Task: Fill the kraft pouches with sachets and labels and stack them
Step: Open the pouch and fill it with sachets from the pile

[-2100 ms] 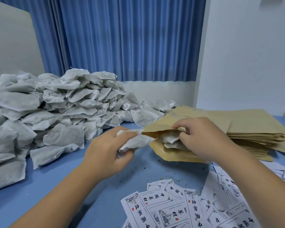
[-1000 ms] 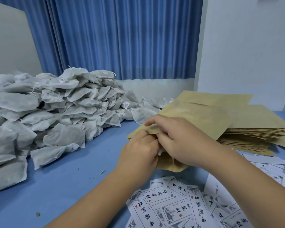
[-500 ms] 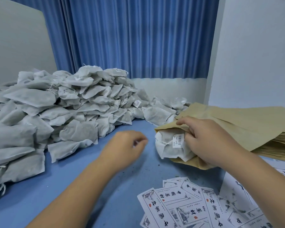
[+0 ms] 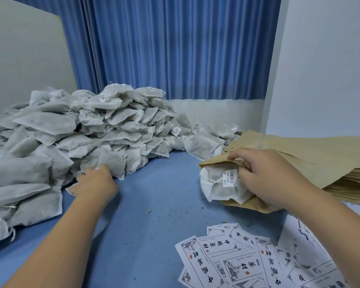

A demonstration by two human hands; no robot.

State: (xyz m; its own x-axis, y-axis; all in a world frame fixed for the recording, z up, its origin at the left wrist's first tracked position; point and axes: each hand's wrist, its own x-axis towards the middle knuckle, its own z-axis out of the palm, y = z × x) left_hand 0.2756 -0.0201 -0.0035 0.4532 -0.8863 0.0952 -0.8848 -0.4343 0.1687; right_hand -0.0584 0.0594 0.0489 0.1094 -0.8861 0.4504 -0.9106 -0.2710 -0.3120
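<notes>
Meanwhile, gripped the pouch [image 4: 214, 162] by its open mouth with the right hand [image 4: 264, 175], thumb over the top lip and fingers curled round the edge, mouth turned toward the heap, just beside the stack of flat pouches [image 4: 320, 154]. Showed several white sachets [image 4: 216, 183] bulging out of that mouth, one with a barcode tag [image 4: 229, 178] facing up, only partly tucked in. Reached with the left hand [image 4: 94, 183] to the foot of the big heap of sachets [image 4: 71, 132] on the blue counter [image 4: 164, 204], touching a sachet at the near edge; could not tell, through the blur, whether pinching it or merely resting spread upon it. Left the printed labels [image 4: 233, 256] scattered near the front edge, apart from the pouch, none visibly inside.

Judged the filling only part done, with another sachet to fetch and a label to add. Risked losing the loose sachets out of the gaping mouth, given a one-handed hold and nothing closing the lip. Risked also dragging neighbours down by tugging from the bottom of the heap. Could have torn or creased the thin paper lip by cramming one more in against the bulge. Could have nudged the flat stack askew with the right hand, so close beside it
</notes>
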